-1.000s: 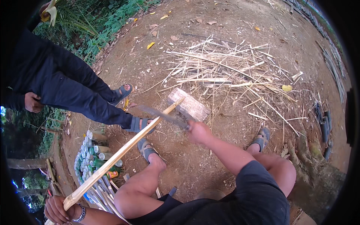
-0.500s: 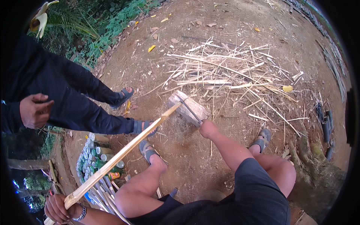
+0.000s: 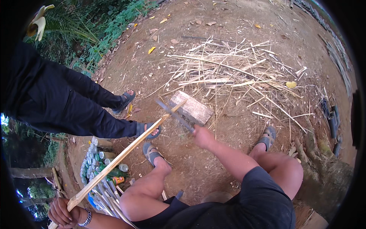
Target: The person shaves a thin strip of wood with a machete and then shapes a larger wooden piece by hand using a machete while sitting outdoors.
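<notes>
My left hand [image 3: 64,213] is closed round the lower end of a long pale bamboo or wood strip [image 3: 121,157] at the lower left. The strip slants up to the right, its pointed tip on or just above a rough wooden block [image 3: 198,108] on the ground. In my closed right hand [image 3: 203,136] is a machete [image 3: 186,124], smeared by motion. Its blade crosses the strip near the tip; whether it touches, I cannot tell.
A pile of shavings and split strips [image 3: 228,70] lies beyond the block. A person in dark trousers [image 3: 87,114] stands at the left. Bottles [image 3: 95,160] and more strips [image 3: 108,196] are by my left knee; tree roots [image 3: 320,164] rise at the right.
The machete has swung left from over the block to across the strip, and my right hand has moved left and slightly nearer. The other person's hand is out of view.
</notes>
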The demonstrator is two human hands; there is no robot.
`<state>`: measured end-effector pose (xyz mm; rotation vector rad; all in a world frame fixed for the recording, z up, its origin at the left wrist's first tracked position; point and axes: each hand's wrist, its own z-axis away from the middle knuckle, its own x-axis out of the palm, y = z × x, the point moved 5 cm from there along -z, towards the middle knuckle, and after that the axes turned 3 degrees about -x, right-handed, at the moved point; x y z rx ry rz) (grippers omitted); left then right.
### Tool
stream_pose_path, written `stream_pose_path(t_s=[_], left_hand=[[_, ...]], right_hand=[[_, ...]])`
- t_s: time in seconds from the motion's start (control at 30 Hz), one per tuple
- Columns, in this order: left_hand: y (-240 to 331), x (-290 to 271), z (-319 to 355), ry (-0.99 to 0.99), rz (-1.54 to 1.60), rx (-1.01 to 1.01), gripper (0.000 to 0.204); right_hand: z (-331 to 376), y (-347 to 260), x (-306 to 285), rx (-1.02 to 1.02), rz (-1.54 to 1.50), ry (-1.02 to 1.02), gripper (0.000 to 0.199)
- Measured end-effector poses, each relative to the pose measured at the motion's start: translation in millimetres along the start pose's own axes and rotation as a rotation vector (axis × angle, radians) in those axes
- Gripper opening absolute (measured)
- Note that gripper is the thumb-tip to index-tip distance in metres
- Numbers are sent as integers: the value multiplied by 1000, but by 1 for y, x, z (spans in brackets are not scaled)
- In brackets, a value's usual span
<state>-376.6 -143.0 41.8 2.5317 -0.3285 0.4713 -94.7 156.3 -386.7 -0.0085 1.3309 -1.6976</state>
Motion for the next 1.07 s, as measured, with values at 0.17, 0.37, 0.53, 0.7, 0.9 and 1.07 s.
stream_pose_path(t_s=[0.17, 0.37, 0.53, 0.7, 0.9, 1.07], left_hand=[[-4, -6, 1, 62, -31, -5, 54], [-1, -3, 6, 111, -59, 21, 61], [-4, -10, -5, 39, -25, -43, 64], [0, -5, 1, 79, -40, 16, 66], [1, -10, 1, 119, -129, -36, 67], [12, -22, 19, 432, -386, 117, 64]], right_hand=[[-50, 77, 23, 193, -102, 134, 34], [-24, 25, 4, 28, 37, 109, 33], [-61, 106, -3, 239, 66, 136, 34], [-47, 64, 4, 112, 13, 183, 32], [-67, 108, -2, 183, 42, 141, 33], [-22, 112, 2, 281, -259, 275, 40]])
